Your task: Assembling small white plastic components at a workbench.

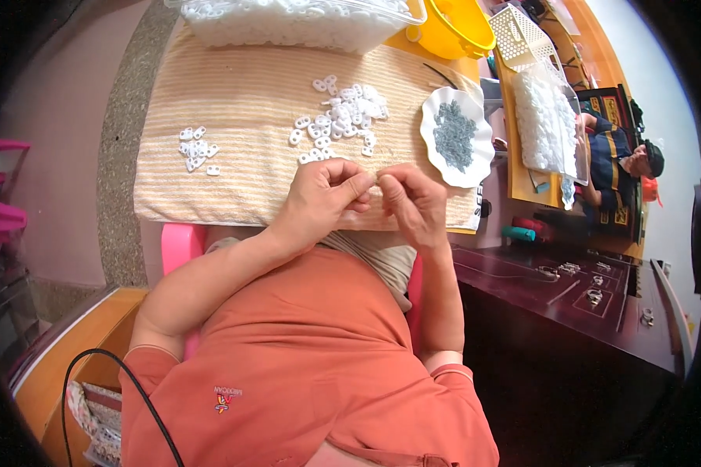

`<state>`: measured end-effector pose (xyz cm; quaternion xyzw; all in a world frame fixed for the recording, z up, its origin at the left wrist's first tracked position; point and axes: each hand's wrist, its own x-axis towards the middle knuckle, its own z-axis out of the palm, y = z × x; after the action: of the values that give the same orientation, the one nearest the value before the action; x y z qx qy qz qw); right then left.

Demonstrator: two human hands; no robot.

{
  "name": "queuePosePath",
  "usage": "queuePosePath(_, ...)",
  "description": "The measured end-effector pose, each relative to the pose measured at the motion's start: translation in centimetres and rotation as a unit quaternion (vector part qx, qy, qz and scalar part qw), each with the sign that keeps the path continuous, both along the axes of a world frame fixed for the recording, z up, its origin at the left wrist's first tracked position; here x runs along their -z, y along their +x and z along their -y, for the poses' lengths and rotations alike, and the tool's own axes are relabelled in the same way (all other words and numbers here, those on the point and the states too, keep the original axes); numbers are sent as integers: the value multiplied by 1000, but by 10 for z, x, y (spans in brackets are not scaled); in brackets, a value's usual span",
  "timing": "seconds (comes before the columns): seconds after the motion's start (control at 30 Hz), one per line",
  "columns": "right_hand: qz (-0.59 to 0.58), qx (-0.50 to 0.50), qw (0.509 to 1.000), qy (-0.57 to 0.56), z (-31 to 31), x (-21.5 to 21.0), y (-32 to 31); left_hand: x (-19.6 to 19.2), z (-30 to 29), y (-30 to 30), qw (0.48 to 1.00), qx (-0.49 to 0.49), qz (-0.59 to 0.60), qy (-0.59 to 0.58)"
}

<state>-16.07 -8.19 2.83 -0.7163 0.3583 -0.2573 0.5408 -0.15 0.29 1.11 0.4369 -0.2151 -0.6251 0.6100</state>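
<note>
My left hand (319, 198) and my right hand (417, 204) meet over the near edge of a striped beige towel (234, 86). On each, thumb and forefinger are pinched together, and the fingertips almost touch. Whatever sits between them is too small and covered to make out. Just beyond my left hand spreads a loose pile of small white plastic pieces with holes (343, 117). A smaller group of white pieces (197, 152) lies farther left. Beside my right hand, a white wavy-rimmed dish (484, 156) holds many small grey pieces (454, 136).
A clear tub (415, 14) of white pieces stands at the far edge, with a yellow basin (461, 33) beside it. To the right, another person (611, 152) sits by a clear container of white items (544, 124). A dark red panel (537, 288) lies at lower right.
</note>
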Motion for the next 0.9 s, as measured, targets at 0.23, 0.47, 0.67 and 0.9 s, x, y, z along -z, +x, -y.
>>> queuePosePath(0.23,51,19,998,-39,-13,4,11,3,-1,-3,999,-19,36,-36)
queuePosePath(0.47,52,22,998,1,-16,12,8,6,-1,-4,993,-27,103,-53)
queuePosePath(0.67,14,29,991,-128,-16,19,9,4,-1,-4,993,-27,97,-55)
queuePosePath(0.9,1,-12,912,-411,-10,17,14,4,-3,-4,1000,-12,-22,-12)
